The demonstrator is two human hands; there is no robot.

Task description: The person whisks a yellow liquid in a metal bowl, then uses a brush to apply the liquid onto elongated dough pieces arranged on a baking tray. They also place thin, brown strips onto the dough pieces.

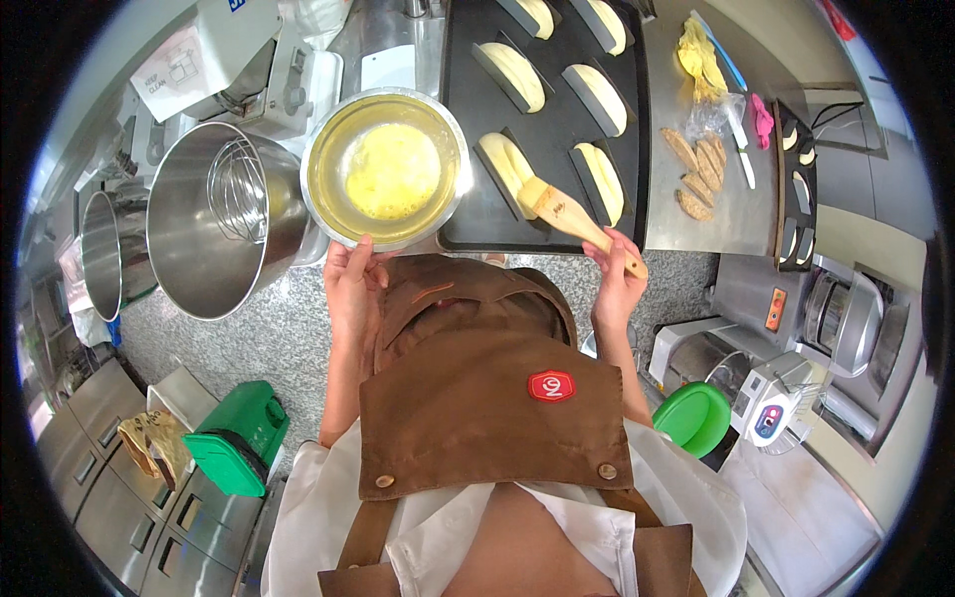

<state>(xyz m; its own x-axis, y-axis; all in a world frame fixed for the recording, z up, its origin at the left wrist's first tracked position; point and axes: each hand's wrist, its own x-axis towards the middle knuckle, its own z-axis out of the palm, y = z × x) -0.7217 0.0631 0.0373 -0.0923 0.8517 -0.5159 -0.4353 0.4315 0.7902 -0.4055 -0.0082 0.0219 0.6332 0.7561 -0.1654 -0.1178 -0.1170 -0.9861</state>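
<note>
My left hand (pixel 357 272) grips the near rim of a steel mixing bowl (pixel 313 160) holding yellow, frothy liquid, which looks like beaten egg (pixel 394 172). Between the fingers of my right hand (pixel 618 272) is the handle of a wooden pastry brush (pixel 571 216). Its bristles rest on or just over the near end of a glossy dough piece (pixel 503 160) at the near left of a black baking tray (pixel 548 160). Several long pale dough pieces lie in dark curved molds on the tray, among them one (pixel 600 179) at the near right.
Left of the bowl stands a large steel mixer bowl (pixel 205 224) with a wire whisk (pixel 237 190) inside. On the steel counter at right lie brown baked pieces (pixel 700 172), a yellow piping bag (pixel 700 60) and a white-handled knife (pixel 746 166). A second tray (pixel 783 231) lies farther right. A green bin (pixel 242 433) stands behind left.
</note>
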